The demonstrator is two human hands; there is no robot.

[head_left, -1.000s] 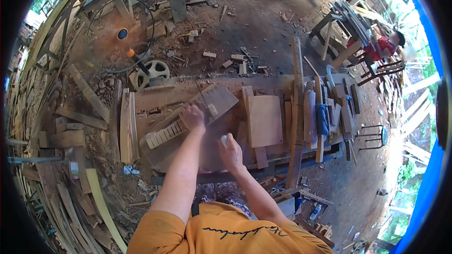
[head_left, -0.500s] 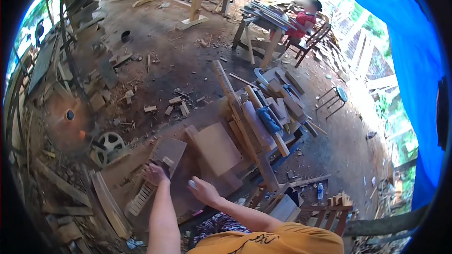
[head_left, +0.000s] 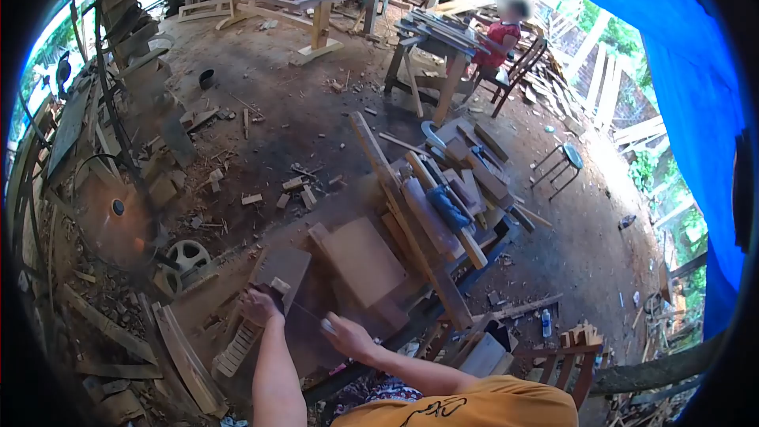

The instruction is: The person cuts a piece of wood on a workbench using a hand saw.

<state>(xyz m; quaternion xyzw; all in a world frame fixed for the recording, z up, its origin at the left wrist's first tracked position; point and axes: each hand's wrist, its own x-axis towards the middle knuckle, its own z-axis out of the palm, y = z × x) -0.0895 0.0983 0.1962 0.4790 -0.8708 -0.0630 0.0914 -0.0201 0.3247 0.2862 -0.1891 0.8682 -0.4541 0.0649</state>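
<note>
My left hand [head_left: 259, 306] is over a flat wooden surface [head_left: 291, 262], its fingers closed around the near side of a small wooden block [head_left: 279, 285]. Just below that hand runs a row of small wooden pieces [head_left: 236, 353], side by side. To the right, my right hand [head_left: 349, 338] is closed, with a small pale thing [head_left: 326, 325] showing at its fingertips. That thing's kind is too small to make out. A wide tan board [head_left: 362, 262] lies flat beyond the right hand.
A long beam [head_left: 411, 225] and a pile of wood offcuts [head_left: 466, 182] stand to the right. At left are a spoked wheel [head_left: 187, 258] and a large round disc [head_left: 118, 225]. Farther back, a person [head_left: 500, 39] sits by a table stacked with strips [head_left: 435, 30].
The whole view has shifted slightly, so the workshop sits a little lower. Both hands keep nearly the same places, the left on the block, the right still closed.
</note>
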